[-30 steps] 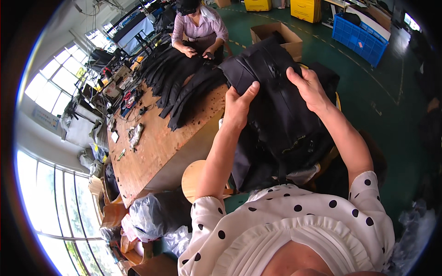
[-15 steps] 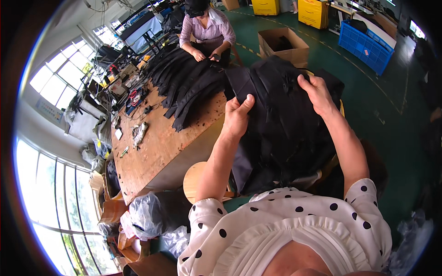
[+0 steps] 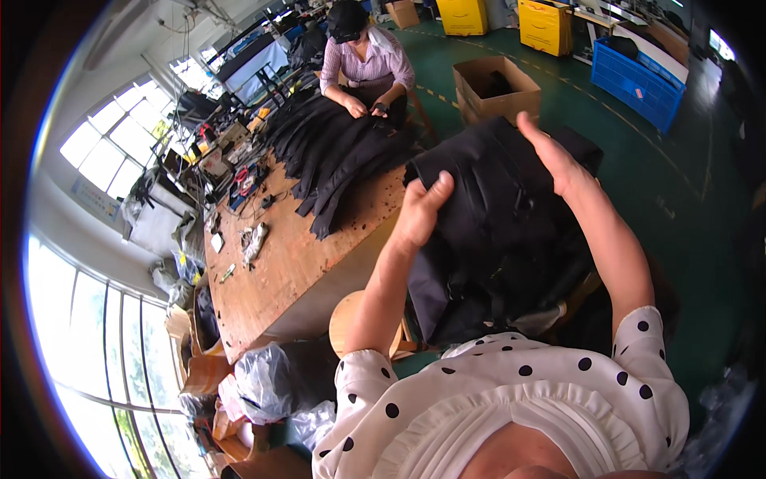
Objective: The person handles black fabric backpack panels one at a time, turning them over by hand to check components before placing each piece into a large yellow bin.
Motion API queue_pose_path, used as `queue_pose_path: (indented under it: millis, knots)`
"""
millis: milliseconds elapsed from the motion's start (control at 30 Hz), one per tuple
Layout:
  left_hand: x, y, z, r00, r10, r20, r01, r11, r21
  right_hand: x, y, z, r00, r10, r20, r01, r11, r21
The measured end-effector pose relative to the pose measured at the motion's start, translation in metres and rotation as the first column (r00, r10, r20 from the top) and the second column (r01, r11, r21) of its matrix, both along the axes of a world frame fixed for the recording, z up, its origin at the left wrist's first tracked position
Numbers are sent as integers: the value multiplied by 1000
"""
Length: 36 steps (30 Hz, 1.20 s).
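In front of me is a large black fabric piece point(image 3: 503, 215) with folds and strap-like strips on it; its exact kind is hard to make out. My left hand point(image 3: 423, 209) is closed on its upper left edge, thumb on top and fingers out of sight underneath. Along the upper right side, my right hand point(image 3: 550, 160) is held on edge with its fingers stretched out. It is against or close beside the fabric and does not grip it. More dark material lies below and behind the piece.
A wooden worktable point(image 3: 279, 295) stands to the left, bearing a fanned row of black fabric strips point(image 3: 343, 160) and scattered tools. A co-worker point(image 3: 367, 68) sits at its far end. Beyond are a cardboard box point(image 3: 499, 92) and a blue crate point(image 3: 634, 84). A round wooden stool point(image 3: 345, 319) is near my left elbow.
My right hand has gone from gripping the fabric's upper right edge to a flat, stretched-out pose. My left hand keeps its hold. The fabric's upper edge sits slightly lower and is folded differently.
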<state>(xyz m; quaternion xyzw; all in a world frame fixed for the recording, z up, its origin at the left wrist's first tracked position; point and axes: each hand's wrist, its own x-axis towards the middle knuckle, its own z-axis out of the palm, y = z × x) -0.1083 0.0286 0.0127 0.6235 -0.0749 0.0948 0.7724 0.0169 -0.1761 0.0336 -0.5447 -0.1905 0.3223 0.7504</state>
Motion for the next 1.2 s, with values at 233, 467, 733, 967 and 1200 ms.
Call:
queue_pose_path:
  millis: [233,467,733,967,1200]
  knots:
    - [-3,-3,10,954,-49,-296,-51,945,-322,-23,14,11,685,-158,711,292,954,-69]
    - [-13,0,-3,1000,-8,15,12,954,-300,-31,6,1,578,-286,765,404,914,36]
    - [-4,-10,-27,973,-227,-45,169,829,-532,-27,7,17,557,-338,759,443,894,73]
    - [-12,-47,-43,991,127,52,-133,980,147,6,22,31,401,-509,761,591,779,209]
    - [30,-25,8,979,205,2,-203,969,-141,-8,8,58,-225,-384,896,738,534,414]
